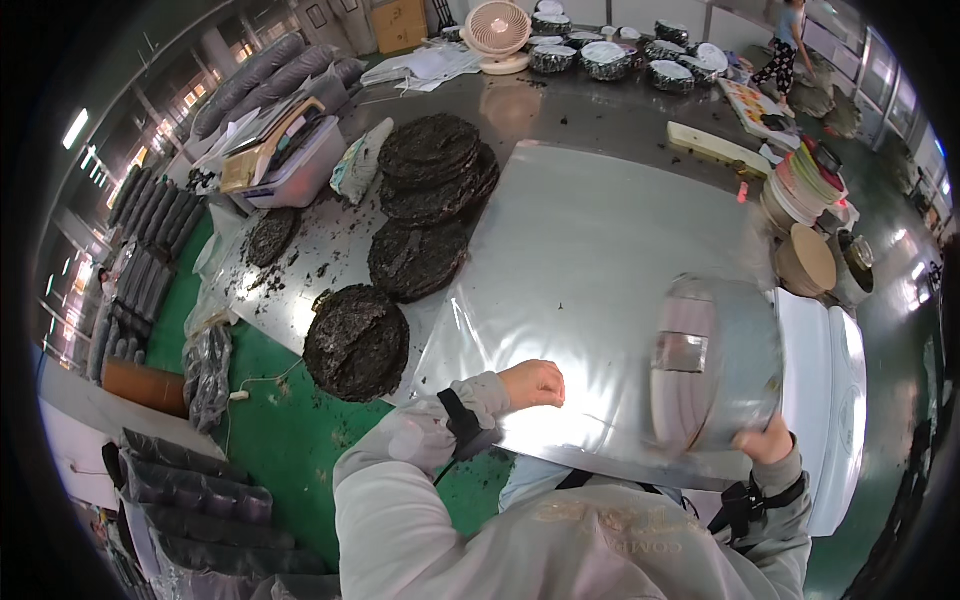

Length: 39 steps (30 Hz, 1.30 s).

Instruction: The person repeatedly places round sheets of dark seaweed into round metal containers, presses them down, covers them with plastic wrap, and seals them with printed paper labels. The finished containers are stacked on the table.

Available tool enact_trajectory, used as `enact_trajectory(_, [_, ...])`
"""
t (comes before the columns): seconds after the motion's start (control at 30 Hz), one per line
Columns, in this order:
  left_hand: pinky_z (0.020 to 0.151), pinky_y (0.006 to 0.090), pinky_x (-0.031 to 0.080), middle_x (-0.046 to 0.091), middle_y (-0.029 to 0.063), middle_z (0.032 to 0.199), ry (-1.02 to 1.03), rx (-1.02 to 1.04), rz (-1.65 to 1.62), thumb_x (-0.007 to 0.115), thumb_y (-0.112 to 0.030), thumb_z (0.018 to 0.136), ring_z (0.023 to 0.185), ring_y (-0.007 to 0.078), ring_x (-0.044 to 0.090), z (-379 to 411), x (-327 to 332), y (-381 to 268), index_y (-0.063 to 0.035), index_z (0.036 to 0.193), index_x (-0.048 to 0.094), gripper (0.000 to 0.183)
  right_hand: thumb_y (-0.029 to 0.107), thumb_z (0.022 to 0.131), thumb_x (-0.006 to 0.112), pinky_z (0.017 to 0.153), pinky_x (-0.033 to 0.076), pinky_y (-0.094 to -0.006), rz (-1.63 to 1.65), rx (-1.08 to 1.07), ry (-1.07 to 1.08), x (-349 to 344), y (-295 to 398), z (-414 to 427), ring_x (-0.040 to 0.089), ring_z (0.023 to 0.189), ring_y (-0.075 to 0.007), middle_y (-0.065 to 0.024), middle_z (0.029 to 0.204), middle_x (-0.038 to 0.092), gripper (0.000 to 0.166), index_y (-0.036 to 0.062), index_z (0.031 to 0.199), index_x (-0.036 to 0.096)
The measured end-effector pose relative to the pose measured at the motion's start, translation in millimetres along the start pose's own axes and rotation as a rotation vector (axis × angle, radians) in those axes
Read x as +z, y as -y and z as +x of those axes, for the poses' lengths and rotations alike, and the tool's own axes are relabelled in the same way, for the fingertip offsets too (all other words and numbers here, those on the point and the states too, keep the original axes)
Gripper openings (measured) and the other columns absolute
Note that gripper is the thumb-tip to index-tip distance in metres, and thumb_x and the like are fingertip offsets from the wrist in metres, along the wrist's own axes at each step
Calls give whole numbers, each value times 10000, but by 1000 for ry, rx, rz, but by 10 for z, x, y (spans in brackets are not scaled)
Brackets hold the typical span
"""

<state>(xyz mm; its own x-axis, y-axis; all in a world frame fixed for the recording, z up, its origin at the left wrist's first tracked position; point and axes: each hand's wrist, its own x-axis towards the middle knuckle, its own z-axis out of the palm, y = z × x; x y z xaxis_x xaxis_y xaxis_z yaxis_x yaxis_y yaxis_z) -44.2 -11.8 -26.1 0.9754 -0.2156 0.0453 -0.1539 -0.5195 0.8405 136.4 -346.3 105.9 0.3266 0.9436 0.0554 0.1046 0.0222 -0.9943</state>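
My right hand (766, 441) grips the lower edge of a large rounded, partly see-through container (742, 360), blurred by motion. A silvery rectangular patch shows on its pale left face. It is tilted over the right side of a clear plastic sheet (615, 225) on the metal table. My left hand (534, 384) is curled over the sheet's near edge, with nothing visible in it. Left of the sheet, one dark, rough, round cake (357, 343) of pressed dried material lies nearest to that hand. Behind it are another cake (417, 259) and a stack of cakes (431, 154).
A small dark cake (271, 237) and crumbs lie at left, by a plastic bin (300, 169) of papers. A fan (498, 34) and several wrapped round bundles (606, 60) stand at the back. Stacked bowls (802, 184) and a white box (836, 420) are at right. A person (787, 49) is farther off.
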Motion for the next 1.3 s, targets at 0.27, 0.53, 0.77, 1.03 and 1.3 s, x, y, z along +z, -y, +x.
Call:
enact_trajectory(0.27, [480,354,395,503,186,526,87,-267,21,597,-240,713,466,180,470,241,-22,214,28,600,558,293,363,893,529,537,416,-388,-450,82,1052,417,115,405,497,556,-356,-215,597,505,456,-66,739,541])
enact_trajectory(0.53, [680,404,431,541,121,790,-266,18,567,544,-51,637,781,306,529,-323,340,-127,-46,711,572,79,310,848,609,488,395,-402,-509,-7,738,214,391,368,474,504,-373,-204,553,497,399,-37,664,538])
enact_trajectory(0.77, [657,360,455,598,92,760,-328,-307,402,627,-140,716,725,269,565,-762,-227,47,-65,695,635,79,354,870,568,482,388,-383,-398,68,815,194,183,209,437,490,-366,-211,559,490,435,-50,711,533])
enact_trajectory(1.03, [630,289,475,619,88,774,-764,111,656,616,-25,764,689,203,593,229,-1272,-395,2,770,594,35,171,780,579,633,474,-443,-610,-94,1066,950,-107,693,569,680,-397,-215,674,570,196,-24,791,584])
enact_trajectory(1.3, [669,329,479,600,94,840,-643,254,781,671,-21,669,751,260,582,-213,-1235,-1317,-13,727,552,133,147,667,607,756,486,-342,-1489,-423,-57,450,-563,1169,616,813,-283,-208,856,607,298,24,938,606])
